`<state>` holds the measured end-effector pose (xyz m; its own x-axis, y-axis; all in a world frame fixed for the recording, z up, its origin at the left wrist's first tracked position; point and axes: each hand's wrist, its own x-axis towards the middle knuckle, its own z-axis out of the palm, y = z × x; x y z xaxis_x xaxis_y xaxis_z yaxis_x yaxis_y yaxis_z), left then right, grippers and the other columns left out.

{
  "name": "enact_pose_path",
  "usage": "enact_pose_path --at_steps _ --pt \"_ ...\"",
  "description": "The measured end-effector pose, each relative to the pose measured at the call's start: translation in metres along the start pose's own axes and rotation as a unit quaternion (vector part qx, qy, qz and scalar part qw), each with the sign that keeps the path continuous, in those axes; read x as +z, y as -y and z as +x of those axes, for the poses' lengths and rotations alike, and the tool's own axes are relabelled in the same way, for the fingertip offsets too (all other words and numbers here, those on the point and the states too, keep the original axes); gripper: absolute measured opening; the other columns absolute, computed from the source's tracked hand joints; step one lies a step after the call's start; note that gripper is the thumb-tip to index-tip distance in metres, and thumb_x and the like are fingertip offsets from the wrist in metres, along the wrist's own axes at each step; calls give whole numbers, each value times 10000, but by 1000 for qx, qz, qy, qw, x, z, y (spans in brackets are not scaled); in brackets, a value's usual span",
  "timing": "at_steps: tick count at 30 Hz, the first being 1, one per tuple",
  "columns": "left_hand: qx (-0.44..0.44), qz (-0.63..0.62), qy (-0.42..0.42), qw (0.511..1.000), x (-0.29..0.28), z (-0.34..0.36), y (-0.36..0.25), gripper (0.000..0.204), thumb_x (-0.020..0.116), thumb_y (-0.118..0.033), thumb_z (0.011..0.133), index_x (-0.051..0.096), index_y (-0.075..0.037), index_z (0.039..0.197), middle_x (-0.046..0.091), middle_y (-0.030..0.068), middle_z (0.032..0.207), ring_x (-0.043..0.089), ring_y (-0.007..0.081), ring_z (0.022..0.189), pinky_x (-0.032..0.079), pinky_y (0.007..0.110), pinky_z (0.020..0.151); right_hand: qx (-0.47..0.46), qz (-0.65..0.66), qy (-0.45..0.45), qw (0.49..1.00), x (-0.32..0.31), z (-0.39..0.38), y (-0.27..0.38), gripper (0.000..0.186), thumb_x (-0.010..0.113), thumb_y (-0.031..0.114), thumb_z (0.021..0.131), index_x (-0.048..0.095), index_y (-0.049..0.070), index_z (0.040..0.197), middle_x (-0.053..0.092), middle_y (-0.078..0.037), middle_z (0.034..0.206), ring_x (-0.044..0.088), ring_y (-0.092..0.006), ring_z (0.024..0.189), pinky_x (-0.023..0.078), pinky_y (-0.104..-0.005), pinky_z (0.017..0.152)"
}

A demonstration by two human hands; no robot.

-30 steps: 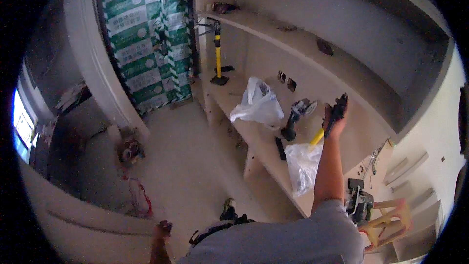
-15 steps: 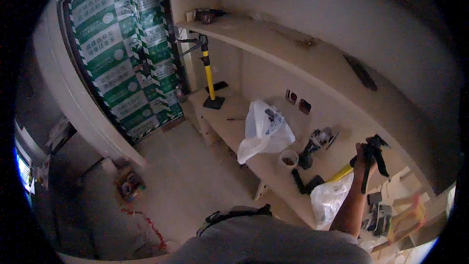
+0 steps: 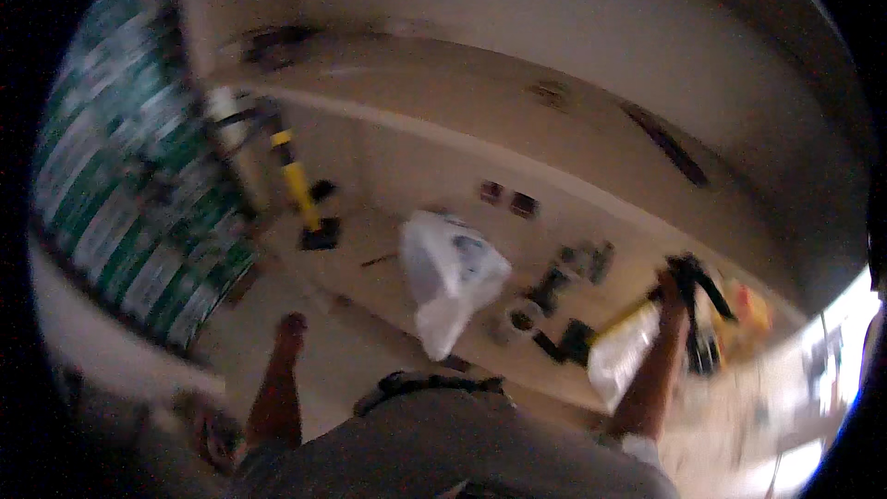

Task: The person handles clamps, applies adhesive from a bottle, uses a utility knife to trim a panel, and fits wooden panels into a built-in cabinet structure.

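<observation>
My right hand (image 3: 671, 290) is closed around the black upper part of a support pole (image 3: 621, 318) with a yellow shaft, over the right part of the lower shelf. The pole slants, with its black foot plate (image 3: 577, 340) down at the left. Beside my right forearm lies a translucent white plastic bag (image 3: 621, 362). My left hand (image 3: 292, 327) is low at the left, over the floor and apart from the shelf; blur hides its fingers. Nearest to it is a larger white plastic bag (image 3: 448, 277) on the lower shelf.
A second yellow and black support pole (image 3: 297, 187) stands upright at the shelf's left end. A small tub (image 3: 523, 318) and a blurred dark power tool (image 3: 558, 281) sit mid-shelf. The upper shelf (image 3: 388, 83) overhangs them, bearing a long dark object (image 3: 667, 144). A green-and-white covered door (image 3: 139, 176) is at left.
The view has swung to the right, so shelf items appear farther left. My left hand has come into view at lower left. My right hand keeps its hold on the support pole.
</observation>
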<state>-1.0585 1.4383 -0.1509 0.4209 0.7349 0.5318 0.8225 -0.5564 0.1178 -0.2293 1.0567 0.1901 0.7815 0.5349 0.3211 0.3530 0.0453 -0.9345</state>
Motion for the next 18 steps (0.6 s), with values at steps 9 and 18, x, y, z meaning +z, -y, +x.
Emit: enact_pose_path --at_steps 9,18 --pt "-147 -427 -49 891 -72 327 194 507 563 -319 1007 453 -115 1458 481 133 1429 512 292 1276 492 438 964 -54 205 -114 971 91 -6 56 342 699 63 930 605 24 1256 674 -47 968 675 -172 885 557 -322 818" --pt "-211 -650 -20 730 -94 429 149 682 537 -490 1008 375 -88 1535 447 135 1511 443 275 1382 351 437 1135 -125 88 -303 941 74 -95 77 870 778 34 824 283 42 1540 473 -150 1460 501 -255 1319 466 -390 1045"
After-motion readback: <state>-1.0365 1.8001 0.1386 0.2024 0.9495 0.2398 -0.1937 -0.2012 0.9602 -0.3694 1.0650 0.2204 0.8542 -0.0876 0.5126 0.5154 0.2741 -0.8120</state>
